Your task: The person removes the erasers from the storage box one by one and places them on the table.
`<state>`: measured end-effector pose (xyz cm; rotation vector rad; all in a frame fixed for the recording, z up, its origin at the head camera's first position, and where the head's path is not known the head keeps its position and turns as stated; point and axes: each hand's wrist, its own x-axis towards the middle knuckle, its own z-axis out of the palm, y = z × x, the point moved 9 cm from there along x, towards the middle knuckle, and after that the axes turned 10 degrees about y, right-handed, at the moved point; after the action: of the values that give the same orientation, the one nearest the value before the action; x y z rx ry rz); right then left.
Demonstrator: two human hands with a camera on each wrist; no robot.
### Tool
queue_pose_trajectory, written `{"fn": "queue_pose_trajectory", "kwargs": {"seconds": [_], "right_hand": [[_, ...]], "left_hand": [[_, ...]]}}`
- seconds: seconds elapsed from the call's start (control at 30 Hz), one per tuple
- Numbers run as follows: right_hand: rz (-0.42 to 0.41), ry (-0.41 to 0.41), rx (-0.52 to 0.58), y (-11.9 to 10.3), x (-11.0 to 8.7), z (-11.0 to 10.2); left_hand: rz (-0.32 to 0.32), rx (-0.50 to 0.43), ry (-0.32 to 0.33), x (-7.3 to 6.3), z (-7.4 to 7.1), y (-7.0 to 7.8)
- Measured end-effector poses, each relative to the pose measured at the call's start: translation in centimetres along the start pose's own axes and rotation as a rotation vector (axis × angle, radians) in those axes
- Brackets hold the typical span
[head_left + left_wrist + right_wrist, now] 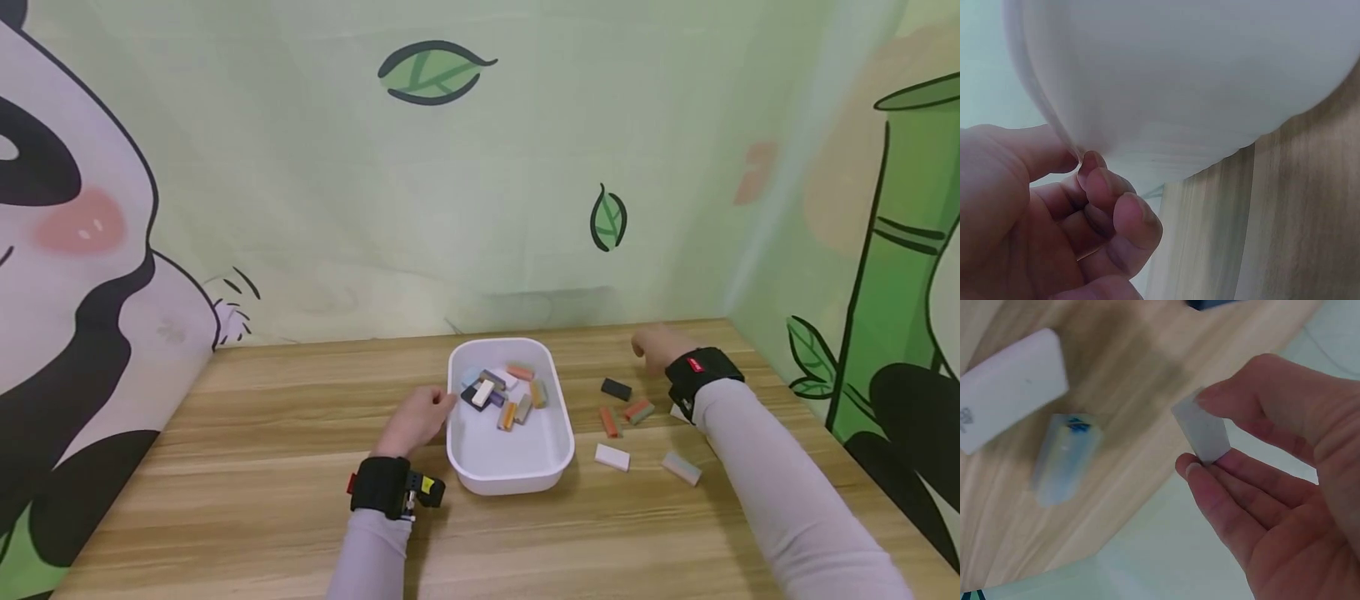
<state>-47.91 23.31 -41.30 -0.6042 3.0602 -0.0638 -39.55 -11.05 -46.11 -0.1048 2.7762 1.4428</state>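
Observation:
A white plastic tub stands on the table with several small erasers inside, heaped toward its far half. At its left side my left hand pinches the rim between thumb and curled fingers. My right hand is at the far right of the table, pinching a small pale grey eraser between thumb and fingertips. Below that hand in the right wrist view lie a white eraser with dark print and a translucent bluish eraser.
Right of the tub lie a black eraser, an orange-and-green one, another orange one, a white one and a grey one. A printed cloth backdrop rises behind the wooden table.

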Motion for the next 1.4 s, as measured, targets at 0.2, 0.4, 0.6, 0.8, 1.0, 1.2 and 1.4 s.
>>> {"fn": "queue_pose_trajectory", "kwargs": {"seconds": [0.2,0.4,0.6,0.8,1.0,1.2,1.4], "right_hand": [[0.023,0.015,0.017,0.5,-0.4,1.7],[0.037,0.055,-0.001,0.9,-0.7,2.4],[0.016,0.075,-0.014,0.1,-1.1,2.3],[0.026,0.055,-0.004,0.5,-1.0,2.8],[0.025,0.075,-0.005,0.9,-0.7,2.8],[0.003,0.022,0.001,1.1,-0.2,3.5],[0.042,-0.048,0.023,0.8,0.1,2.9]], "left_hand": [[-0.007,-0.001,-0.008,-0.2,0.0,0.0],[-0.013,-0.009,-0.007,-0.5,0.0,0.1],[-0.008,-0.009,-0.001,-0.6,-0.1,0.1],[-0.012,0.008,-0.008,-0.5,-0.1,0.1],[0.002,-0.002,-0.006,-0.3,0.0,0.5],[0.002,-0.006,-0.008,-0.3,0.0,0.5],[-0.007,-0.004,-0.005,-0.3,0.0,0.3]]}}
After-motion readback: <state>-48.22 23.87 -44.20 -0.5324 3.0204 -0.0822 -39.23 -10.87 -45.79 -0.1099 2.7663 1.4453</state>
